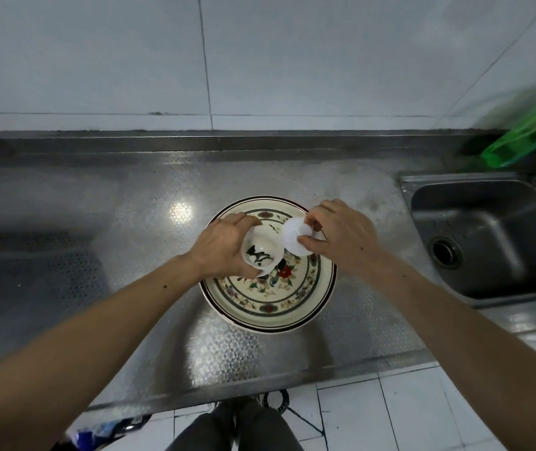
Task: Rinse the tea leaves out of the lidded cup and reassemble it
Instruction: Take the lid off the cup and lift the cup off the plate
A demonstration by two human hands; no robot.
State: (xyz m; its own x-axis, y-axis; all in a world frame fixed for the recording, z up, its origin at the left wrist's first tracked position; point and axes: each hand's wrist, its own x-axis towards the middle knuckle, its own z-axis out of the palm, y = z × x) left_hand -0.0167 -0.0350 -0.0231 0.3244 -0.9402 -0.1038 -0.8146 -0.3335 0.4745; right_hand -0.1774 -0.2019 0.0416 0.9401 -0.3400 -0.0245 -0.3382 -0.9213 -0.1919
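Cup [259, 254] partly hidden by left hand [224, 247], right hand [341, 237] holding lid [294, 237]

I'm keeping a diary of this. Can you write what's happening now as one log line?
left hand: holds cup, leaves inside | right hand: holds lid, off | both over plate | sink: unused

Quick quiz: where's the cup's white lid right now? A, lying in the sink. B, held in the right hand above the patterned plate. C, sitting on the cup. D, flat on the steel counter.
B: the right hand pinches the lid over the patterned plate, beside the open cup.
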